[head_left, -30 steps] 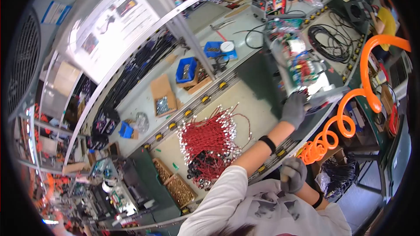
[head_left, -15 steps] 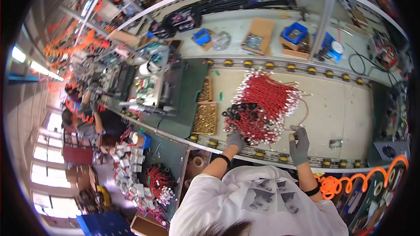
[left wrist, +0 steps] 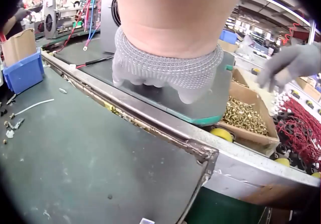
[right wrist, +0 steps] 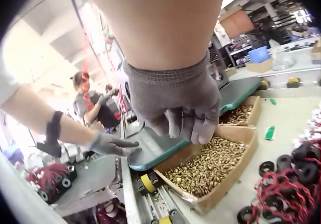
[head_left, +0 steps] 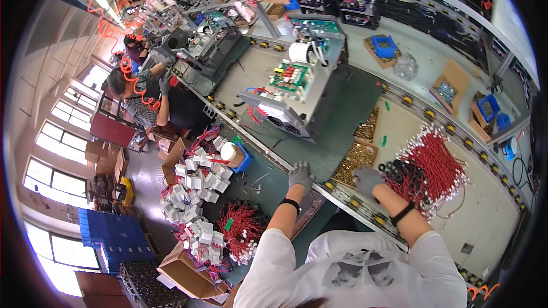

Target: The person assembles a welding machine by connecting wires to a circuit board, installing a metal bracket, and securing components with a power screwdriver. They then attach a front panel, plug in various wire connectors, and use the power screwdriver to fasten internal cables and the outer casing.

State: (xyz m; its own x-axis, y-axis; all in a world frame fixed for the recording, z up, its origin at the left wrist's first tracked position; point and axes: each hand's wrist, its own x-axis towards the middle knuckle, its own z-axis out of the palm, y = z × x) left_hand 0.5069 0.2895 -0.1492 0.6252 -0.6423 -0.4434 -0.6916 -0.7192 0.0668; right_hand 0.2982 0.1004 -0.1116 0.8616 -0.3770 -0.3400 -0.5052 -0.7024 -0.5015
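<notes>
My gloved left hand [head_left: 301, 177] rests with straight fingers at the near edge of a dark green board [head_left: 337, 137]. On that board stands an open metal chassis with a green circuit board [head_left: 291, 77]. My gloved right hand [right wrist: 175, 106] hangs loosely curled just over a cardboard box [right wrist: 243, 166] of small brass fittings [right wrist: 205, 171], with nothing seen between its fingers. A second, smaller box of brass fittings [head_left: 366, 125] sits behind. Right of the boxes lies a pile of red wires [head_left: 436, 162] with white connectors and black rings [head_left: 399, 171].
Roller rails [head_left: 357, 202] border the line. A side table carries white connector parts [head_left: 197, 177], another red wire bundle [head_left: 240, 231] and a blue bin [head_left: 242, 157]. The rear shelf holds blue bins [head_left: 384, 45]. Another person [head_left: 137, 94] works farther down the line.
The head view has swung left. My left hand left the chassis on the right, passed by the wire pile and reached the green board; my right hand moved to the brass fittings box.
</notes>
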